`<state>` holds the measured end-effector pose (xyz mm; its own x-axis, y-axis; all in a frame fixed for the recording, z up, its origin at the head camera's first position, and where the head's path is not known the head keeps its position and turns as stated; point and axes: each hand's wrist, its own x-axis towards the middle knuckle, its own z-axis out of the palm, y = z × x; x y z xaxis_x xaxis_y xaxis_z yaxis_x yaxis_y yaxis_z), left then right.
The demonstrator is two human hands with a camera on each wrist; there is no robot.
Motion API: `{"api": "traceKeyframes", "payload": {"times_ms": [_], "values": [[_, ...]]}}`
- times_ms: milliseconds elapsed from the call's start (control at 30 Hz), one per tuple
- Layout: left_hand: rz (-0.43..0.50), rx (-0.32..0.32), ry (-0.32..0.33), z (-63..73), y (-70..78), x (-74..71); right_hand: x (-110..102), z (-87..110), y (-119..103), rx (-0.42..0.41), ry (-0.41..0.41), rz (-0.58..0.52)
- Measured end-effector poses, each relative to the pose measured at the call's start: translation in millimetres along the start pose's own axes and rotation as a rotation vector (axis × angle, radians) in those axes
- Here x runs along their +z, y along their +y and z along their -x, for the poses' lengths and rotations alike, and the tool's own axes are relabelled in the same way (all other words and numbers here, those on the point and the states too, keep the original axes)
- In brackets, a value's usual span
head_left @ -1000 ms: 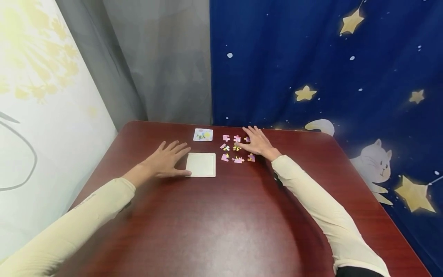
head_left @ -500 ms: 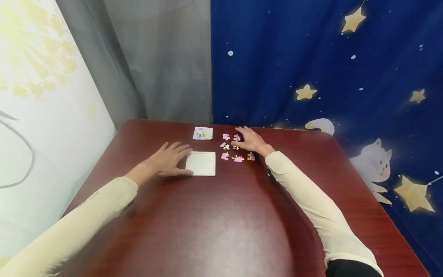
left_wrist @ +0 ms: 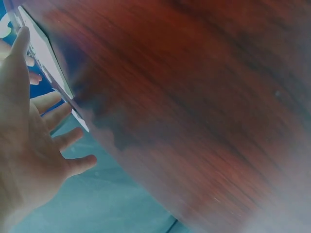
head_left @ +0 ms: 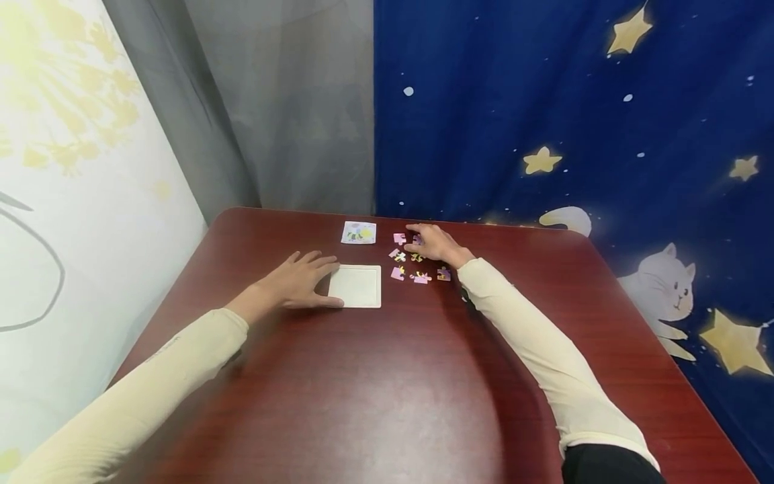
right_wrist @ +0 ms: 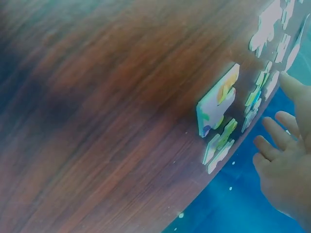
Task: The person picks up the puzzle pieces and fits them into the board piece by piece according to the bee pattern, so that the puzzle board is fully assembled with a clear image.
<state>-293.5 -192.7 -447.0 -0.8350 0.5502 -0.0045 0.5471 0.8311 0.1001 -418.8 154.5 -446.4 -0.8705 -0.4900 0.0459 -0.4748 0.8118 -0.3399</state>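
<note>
In the head view my left hand (head_left: 305,281) lies at the left side of a white square tray (head_left: 355,286). Its thumb and fingers are spread, and their tips reach the tray's edge. My right hand (head_left: 437,243) is over the upper right of a group of jigsaw pieces, its fingers loosely extended, partly covering them. Pink and yellow pieces such as the lower right jigsaw piece (head_left: 444,274) and the lower left jigsaw piece (head_left: 397,273) lie apart on the table. In the right wrist view the thumb is near the far pieces; a nearer jigsaw piece (right_wrist: 218,104) lies flat.
A small picture card (head_left: 359,232) with a bee lies behind the tray near the far edge of the dark red table (head_left: 363,376). Grey curtain (head_left: 290,107) and blue starry curtain (head_left: 471,121) hang just behind the table. A white wall (head_left: 78,222) stands left.
My right hand has moved left over the jigsaw pieces and now covers the upper right part of the group. My left hand has shifted slightly right, farther onto the tray's edge.
</note>
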Motion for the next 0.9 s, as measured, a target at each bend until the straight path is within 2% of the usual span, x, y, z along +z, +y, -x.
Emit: {"api": "traceKeyframes", "payload": {"times_ms": [400, 767, 900], "values": [[-0.004, -0.006, -0.028, 1.3, 1.6, 0.8, 5.5, -13.2, -2.9, -0.031, -0.032, -0.003], [0.045, -0.02, -0.042, 2.5, 4.8, 2.0, 13.4, -14.2, 3.1, -0.039, 0.049, -0.097], [0.046, -0.013, -0.025, 3.1, 4.0, 3.3, 15.5, -17.1, 3.3, -0.055, 0.086, -0.104]]}}
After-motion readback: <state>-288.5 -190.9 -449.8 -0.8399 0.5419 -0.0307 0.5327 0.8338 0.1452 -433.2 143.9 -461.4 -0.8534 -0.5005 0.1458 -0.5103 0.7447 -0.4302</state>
